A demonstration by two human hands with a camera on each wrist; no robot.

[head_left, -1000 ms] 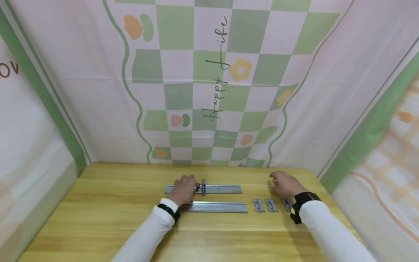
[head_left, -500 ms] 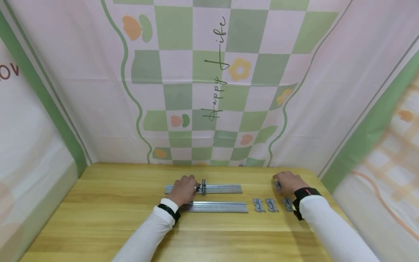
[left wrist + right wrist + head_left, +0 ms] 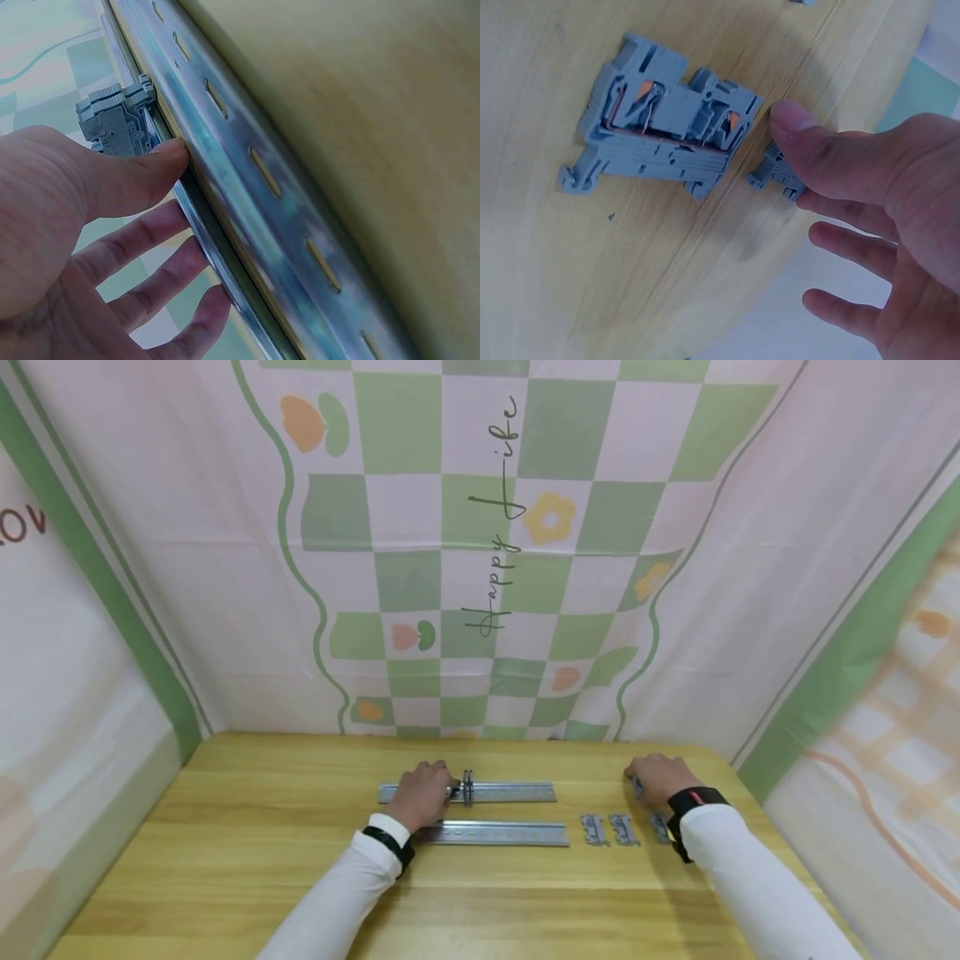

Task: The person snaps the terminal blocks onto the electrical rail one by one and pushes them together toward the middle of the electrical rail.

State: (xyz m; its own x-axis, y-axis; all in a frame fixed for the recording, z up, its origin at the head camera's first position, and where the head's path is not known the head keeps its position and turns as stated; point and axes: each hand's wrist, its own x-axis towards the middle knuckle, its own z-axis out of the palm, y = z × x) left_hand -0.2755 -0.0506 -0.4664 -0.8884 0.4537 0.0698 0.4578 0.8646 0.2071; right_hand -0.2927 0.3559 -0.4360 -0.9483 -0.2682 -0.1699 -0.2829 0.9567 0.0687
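Two slotted metal DIN rails lie parallel on the table. My left hand (image 3: 422, 793) is at the far rail (image 3: 517, 792), thumb and fingers on its edges in the left wrist view. Right beside that hand, grey terminal blocks (image 3: 468, 787) stand upright on the rail. The near rail (image 3: 498, 834) lies partly behind my left wrist. At the table's right, my right hand (image 3: 662, 779) pinches a loose grey terminal block (image 3: 780, 172) between thumb and index finger; the thumb hides much of it. Its other fingers are spread.
Loose terminal blocks lie right of the near rail: one (image 3: 594, 830), another beside it (image 3: 622, 829), and a third (image 3: 660, 828) partly under my right wrist. A patterned curtain (image 3: 480, 568) rises behind the wooden table (image 3: 480, 910).
My right hand has shifted slightly right and down onto the loose terminal block, its fingertips closing on it. My left hand stays at the far rail.
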